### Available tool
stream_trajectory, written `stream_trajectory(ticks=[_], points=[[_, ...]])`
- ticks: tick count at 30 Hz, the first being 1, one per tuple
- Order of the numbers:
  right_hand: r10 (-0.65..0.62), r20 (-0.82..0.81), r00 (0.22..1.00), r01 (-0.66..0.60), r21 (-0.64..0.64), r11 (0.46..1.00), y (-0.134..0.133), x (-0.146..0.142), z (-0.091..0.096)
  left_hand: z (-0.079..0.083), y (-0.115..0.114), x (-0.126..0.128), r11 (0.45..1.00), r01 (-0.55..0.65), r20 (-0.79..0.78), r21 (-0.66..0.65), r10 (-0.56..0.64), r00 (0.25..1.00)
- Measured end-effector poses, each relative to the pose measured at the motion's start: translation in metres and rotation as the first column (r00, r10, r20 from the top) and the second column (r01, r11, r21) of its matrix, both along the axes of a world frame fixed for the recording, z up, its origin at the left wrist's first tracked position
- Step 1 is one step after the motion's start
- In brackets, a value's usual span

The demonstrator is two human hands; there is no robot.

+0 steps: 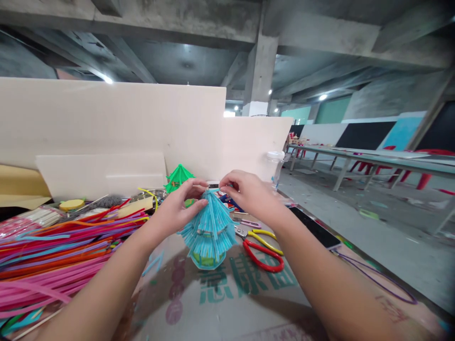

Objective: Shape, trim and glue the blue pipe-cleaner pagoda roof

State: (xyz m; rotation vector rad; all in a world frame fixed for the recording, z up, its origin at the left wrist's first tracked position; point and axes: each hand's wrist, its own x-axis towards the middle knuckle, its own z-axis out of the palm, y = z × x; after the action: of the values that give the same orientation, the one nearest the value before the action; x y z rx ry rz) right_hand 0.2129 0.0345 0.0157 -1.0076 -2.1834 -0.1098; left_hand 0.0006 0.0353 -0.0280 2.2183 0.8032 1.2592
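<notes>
A light-blue pagoda model (209, 232) with tiered roofs of narrow strips stands upright on the cardboard, a green part showing near its base. My left hand (188, 201) curls around the left side of its peak, thumb and fingers touching the strips. At the right of the peak, my right hand (245, 189) pinches what looks like the end of a short blue strip (214, 190); its fingertips partly hide it. Behind my left hand rises a green pagoda roof (180, 176). Red-and-yellow-handled scissors (263, 253) lie to the right of the blue model.
Bundles of coloured fuzzy strips (67, 253) cover the left side. A phone (314, 227) with a purple cord (384, 282) lies right, under my forearm. A clear lidded jar (273, 168) stands near pale upright boards (117, 121). Another table (377, 158) and red stools are farther right.
</notes>
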Motion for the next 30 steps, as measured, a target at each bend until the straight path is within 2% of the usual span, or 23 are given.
stream_trajectory(ticks=[5, 12, 15, 18, 21, 24, 27, 28, 30], points=[[0.020, -0.093, 0.996, -0.014, 0.066, 0.998, 0.017, -0.008, -0.012, 0.000, 0.001, 0.000, 1.000, 0.013, -0.003, 0.002, -0.013, 1.000], [0.015, -0.197, 0.980, 0.021, 0.177, 0.984, 0.026, -0.019, -0.027, -0.001, 0.000, 0.003, 0.999, 0.007, 0.037, -0.044, -0.006, 0.999], [0.056, -0.269, 0.962, -0.026, 0.112, 0.993, 0.027, -0.022, -0.029, -0.001, -0.002, 0.005, 0.999, 0.010, 0.046, -0.045, -0.008, 0.999], [0.100, -0.395, 0.913, -0.125, -0.040, 0.991, 0.026, -0.024, -0.027, 0.000, -0.004, 0.006, 0.998, 0.042, 0.054, -0.052, -0.039, 0.998], [0.158, -0.377, 0.913, -0.262, -0.242, 0.934, 0.025, -0.019, -0.021, -0.001, -0.002, 0.004, 0.994, 0.071, 0.060, -0.089, -0.066, 0.996], [0.288, -0.231, 0.929, -0.363, -0.436, 0.823, 0.027, -0.002, -0.013, -0.004, 0.002, 0.002, 0.985, 0.081, 0.103, -0.155, -0.066, 0.993], [0.453, -0.130, 0.882, -0.441, -0.564, 0.698, 0.032, 0.018, -0.009, -0.006, 0.005, 0.001, 0.978, 0.090, 0.132, -0.188, -0.065, 0.989], [0.492, -0.101, 0.864, -0.453, -0.583, 0.675, 0.034, 0.024, -0.009, -0.006, 0.005, 0.001, 0.978, 0.090, 0.131, -0.186, -0.066, 0.989], [0.533, -0.020, 0.846, -0.438, -0.596, 0.673, 0.036, 0.029, -0.011, -0.005, 0.005, 0.000, 0.984, 0.075, 0.136, -0.161, -0.053, 0.989]])
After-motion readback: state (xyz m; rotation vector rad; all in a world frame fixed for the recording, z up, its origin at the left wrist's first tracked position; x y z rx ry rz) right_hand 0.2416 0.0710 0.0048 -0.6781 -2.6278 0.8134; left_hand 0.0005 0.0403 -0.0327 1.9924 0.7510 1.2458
